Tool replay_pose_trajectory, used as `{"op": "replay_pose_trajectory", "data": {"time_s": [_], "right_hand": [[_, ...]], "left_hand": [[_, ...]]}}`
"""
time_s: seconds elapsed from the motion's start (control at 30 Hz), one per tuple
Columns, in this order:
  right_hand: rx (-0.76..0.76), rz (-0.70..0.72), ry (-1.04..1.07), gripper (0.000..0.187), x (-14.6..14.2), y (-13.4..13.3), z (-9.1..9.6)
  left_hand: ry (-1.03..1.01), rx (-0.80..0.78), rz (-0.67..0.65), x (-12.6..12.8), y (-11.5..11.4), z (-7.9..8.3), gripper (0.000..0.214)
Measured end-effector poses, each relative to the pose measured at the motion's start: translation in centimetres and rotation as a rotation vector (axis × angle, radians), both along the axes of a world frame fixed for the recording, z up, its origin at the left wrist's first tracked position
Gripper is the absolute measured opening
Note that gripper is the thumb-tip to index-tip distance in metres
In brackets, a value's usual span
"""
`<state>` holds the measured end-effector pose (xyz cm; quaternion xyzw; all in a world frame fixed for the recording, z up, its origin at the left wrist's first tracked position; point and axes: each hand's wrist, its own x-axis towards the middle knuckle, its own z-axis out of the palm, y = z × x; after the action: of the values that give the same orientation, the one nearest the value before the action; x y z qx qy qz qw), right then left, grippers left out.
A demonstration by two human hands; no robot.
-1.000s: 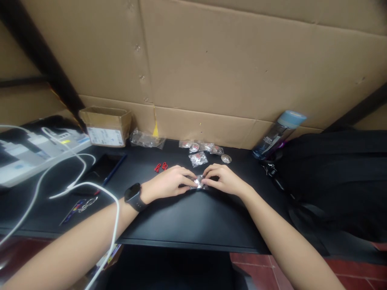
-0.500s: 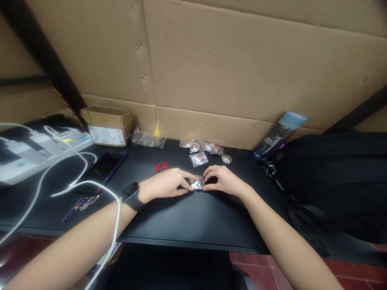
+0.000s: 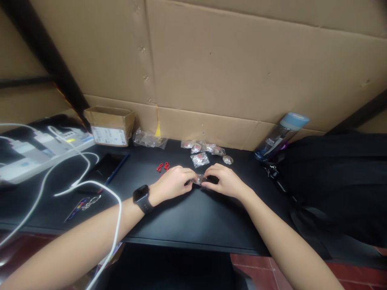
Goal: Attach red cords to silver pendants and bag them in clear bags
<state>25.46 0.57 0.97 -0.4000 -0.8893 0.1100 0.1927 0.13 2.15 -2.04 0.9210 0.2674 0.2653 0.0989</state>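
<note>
Both hands meet over the middle of the black desk [image 3: 187, 217]. My left hand [image 3: 172, 183], with a black smartwatch [image 3: 142, 198] on the wrist, and my right hand [image 3: 222, 181] pinch a small clear plastic packet [image 3: 198, 179] between their fingertips. The packet is mostly hidden by the fingers. Just beyond the hands lie several similar small clear packets [image 3: 200, 159] with red and silver contents, a round silver piece [image 3: 227, 160], and two small red clips [image 3: 163, 166].
A small cardboard box [image 3: 110, 125] and crumpled clear bags [image 3: 148, 139] stand at the back left. White cables [image 3: 72, 177], a phone [image 3: 104, 166] and a lanyard [image 3: 80, 205] lie left. A blue-capped bottle [image 3: 279, 137] and black bag [image 3: 335, 181] are right. Cardboard wall behind.
The hands have drawn closer together and slightly away from me, folding the packet smaller between the fingertips. Everything else on the desk is as it was.
</note>
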Motion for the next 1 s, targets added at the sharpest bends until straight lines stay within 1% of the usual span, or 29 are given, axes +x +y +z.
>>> {"op": "replay_pose_trajectory", "data": {"time_s": [0.07, 0.1, 0.2, 0.3, 0.4, 0.5, 0.73, 0.83, 0.87, 0.93, 0.97, 1.0], "right_hand": [[0.021, 0.002, 0.013, 0.024, -0.3, -0.1, 0.0], [0.032, 0.003, 0.021, 0.023, -0.4, -0.2, -0.2], [0.066, -0.008, 0.062, 0.008, -0.6, 0.0, -0.7], [0.061, -0.015, 0.132, 0.008, -0.5, 0.2, -1.3], [0.013, 0.003, 0.209, 0.009, -0.4, 0.3, -1.5], [-0.036, 0.035, 0.278, 0.01, -0.5, 0.2, -1.2], [-0.149, 0.052, 0.369, 0.012, -0.6, -0.8, 0.7], [-0.189, 0.02, 0.408, 0.008, -0.6, -1.0, 1.0], [-0.212, -0.001, 0.425, 0.011, -0.7, -1.0, 0.9], [-0.271, -0.046, 0.462, 0.023, -0.9, -0.8, 0.6], [-0.301, -0.065, 0.481, 0.025, -1.1, -0.8, 0.3], [-0.329, -0.082, 0.502, 0.022, -1.3, -0.7, 0.1]], "left_hand": [[-0.03, -0.009, 0.021, -0.1, 0.1, -0.1, 0.023], [-0.047, -0.01, 0.034, -0.1, 0.1, 0.0, 0.021], [-0.082, -0.004, 0.074, -0.3, 0.0, 0.1, 0.018], [-0.099, -0.005, 0.099, -0.5, 0.0, 0.3, 0.019], [-0.099, -0.005, 0.125, -0.7, 0.1, 0.2, 0.018], [-0.112, 0.006, 0.134, -0.9, 0.1, 0.1, 0.017], [-0.225, 0.065, 0.082, -0.9, -0.8, 0.7, 0.018], [-0.296, 0.069, 0.07, -1.1, -1.1, 1.1, 0.016], [-0.311, 0.065, 0.074, -1.2, -1.1, 1.1, 0.016], [-0.325, 0.048, 0.091, -1.4, -1.1, 1.2, 0.016], [-0.325, 0.038, 0.1, -1.5, -1.0, 1.2, 0.016], [-0.323, 0.03, 0.106, -1.5, -1.0, 1.2, 0.016]]}}
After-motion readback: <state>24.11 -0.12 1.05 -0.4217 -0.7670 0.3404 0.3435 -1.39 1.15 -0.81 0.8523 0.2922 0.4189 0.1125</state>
